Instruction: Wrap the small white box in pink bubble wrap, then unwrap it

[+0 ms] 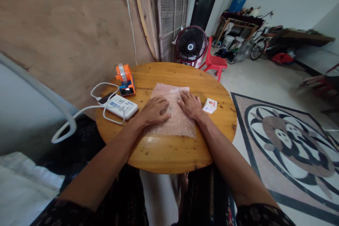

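A pinkish, see-through sheet of bubble wrap (176, 122) lies flat on the round wooden table (169, 155) in front of me. My left hand (155, 110) rests on its left side, fingers stretched out and thumb apart. On the upper right part of the sheet lies my right hand (191, 105), open, with the fingers pointing away from me. Neither hand grips anything. Just right of my right hand stands a small white box (210, 105) with a red mark.
At the table's left are an orange and blue tape dispenser (125, 79) and a white power bank (123, 107) with a white cable. Beyond the table stand a fan (191, 45) and a red plastic chair (214, 60). A wall borders the left side.
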A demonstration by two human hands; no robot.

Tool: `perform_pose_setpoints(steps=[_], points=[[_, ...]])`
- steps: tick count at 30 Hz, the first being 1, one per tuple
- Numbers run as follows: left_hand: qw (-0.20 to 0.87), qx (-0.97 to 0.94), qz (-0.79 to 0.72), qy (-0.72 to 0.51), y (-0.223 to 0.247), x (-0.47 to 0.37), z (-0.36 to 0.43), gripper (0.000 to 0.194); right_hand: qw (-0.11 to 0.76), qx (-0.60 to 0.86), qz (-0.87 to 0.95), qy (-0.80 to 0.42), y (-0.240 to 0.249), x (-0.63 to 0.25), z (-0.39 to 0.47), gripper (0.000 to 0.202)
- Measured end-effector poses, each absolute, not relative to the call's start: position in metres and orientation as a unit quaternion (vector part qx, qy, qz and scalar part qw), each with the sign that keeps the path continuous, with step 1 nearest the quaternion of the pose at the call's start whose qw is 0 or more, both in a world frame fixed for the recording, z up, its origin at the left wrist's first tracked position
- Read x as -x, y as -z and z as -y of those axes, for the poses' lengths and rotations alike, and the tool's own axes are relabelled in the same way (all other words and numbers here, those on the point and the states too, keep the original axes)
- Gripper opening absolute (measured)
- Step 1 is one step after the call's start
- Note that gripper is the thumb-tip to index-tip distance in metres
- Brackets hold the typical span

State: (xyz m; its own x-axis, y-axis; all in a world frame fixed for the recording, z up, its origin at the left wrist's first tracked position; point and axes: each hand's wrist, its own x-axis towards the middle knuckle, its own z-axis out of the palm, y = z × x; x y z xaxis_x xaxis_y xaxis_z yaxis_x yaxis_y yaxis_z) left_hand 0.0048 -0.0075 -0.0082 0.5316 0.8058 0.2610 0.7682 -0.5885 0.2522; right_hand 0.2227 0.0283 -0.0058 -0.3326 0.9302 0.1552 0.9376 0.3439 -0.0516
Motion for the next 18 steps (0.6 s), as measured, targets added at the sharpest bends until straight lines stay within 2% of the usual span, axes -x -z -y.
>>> perform_pose_setpoints(steps=[3, 8, 14, 18], points=[[0.054, -0.876, -0.442, -0.186, 0.0087, -0.0056, 0.0084, 0.049, 0.073, 0.57, 0.818, 0.021, 0.0041, -0.2233, -0.0282, 0.056], [0.089, -0.903, -0.385, -0.17, 0.0076, -0.0067, 0.0105, 0.045, 0.069, 0.569, 0.819, 0.021, 0.0019, -0.2238, -0.0274, 0.055], [0.114, -0.898, -0.412, -0.101, 0.004, -0.0089, 0.014, 0.061, 0.078, 0.567, 0.82, 0.016, 0.0014, -0.2242, -0.027, 0.053], [0.113, -0.898, -0.413, -0.096, 0.0033, -0.0094, 0.0131, 0.063, 0.094, 0.566, 0.819, 0.015, 0.001, -0.2251, -0.0262, 0.051]])
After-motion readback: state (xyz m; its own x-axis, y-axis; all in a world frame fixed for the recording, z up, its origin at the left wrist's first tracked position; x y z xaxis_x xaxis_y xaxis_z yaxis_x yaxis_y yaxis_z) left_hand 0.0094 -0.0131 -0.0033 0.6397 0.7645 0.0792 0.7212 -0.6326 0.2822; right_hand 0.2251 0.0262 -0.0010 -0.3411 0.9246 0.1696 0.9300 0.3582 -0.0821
